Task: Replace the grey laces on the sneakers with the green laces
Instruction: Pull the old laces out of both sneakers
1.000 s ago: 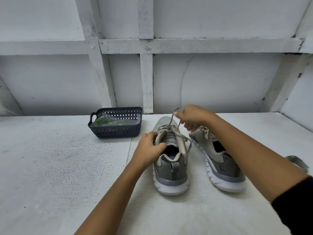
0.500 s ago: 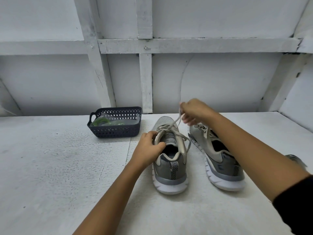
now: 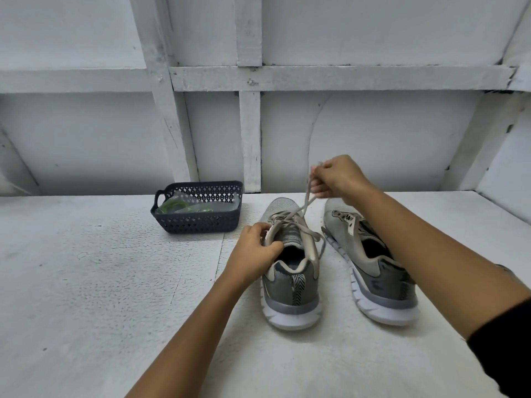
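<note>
On the white table (image 3: 86,282), left hand (image 3: 253,254) grips the laced sneaker (image 3: 291,271); right-hand fingers (image 3: 317,186) pinch its grey lace (image 3: 306,203).

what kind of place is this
Likely a shed or simple workshop: a rough white-painted table, a white board wall with exposed timber framing behind it, and a dark plastic basket.

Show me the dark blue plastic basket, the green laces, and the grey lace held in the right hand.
Dark blue plastic lattice basket (image 3: 198,224): head view, front wall.
Green laces (image 3: 172,206): head view, coil inside the basket.
Grey lace (image 3: 304,204): head view, taut strand below the right hand (image 3: 336,176).
</note>
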Tool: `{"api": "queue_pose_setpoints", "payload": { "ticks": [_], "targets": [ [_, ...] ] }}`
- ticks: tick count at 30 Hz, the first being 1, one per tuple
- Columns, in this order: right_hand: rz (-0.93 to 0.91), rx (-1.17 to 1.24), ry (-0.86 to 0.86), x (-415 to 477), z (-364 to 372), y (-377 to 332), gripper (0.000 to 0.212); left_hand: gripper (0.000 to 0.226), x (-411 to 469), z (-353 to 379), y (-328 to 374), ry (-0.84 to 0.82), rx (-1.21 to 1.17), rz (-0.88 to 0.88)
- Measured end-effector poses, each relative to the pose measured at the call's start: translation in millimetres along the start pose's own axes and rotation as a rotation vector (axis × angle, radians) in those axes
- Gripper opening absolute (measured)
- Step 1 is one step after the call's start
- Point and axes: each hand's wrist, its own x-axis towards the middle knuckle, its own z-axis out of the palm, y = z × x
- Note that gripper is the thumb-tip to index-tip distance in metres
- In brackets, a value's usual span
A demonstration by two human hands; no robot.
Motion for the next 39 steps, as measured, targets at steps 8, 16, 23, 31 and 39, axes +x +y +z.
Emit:
{"api": "queue_pose_setpoints", "payload": {
  "ticks": [8,16,23,31,39],
  "targets": [
    [0.193,-0.370,-0.389,-20,12,23,0.028,0.048,1,1,-1,0.003,0.000,0.007],
    [0.085,-0.289,-0.129,-20,12,16,0.029,0.061,3,2,-3,0.006,-0.020,0.013],
    [-0.065,-0.376,0.003,-34,10,13,0.033,0.074,8,0,-6,-0.046,0.038,0.063],
    [-0.243,-0.582,0.091,-76,36,53,0.036,0.029,13,-6,-3,-0.010,-0.025,0.166],
    [-0.272,-0.514,0.128,-76,47,62,0.037,0.012,38,-16,2,-0.099,-0.148,0.088]
  ]
}}
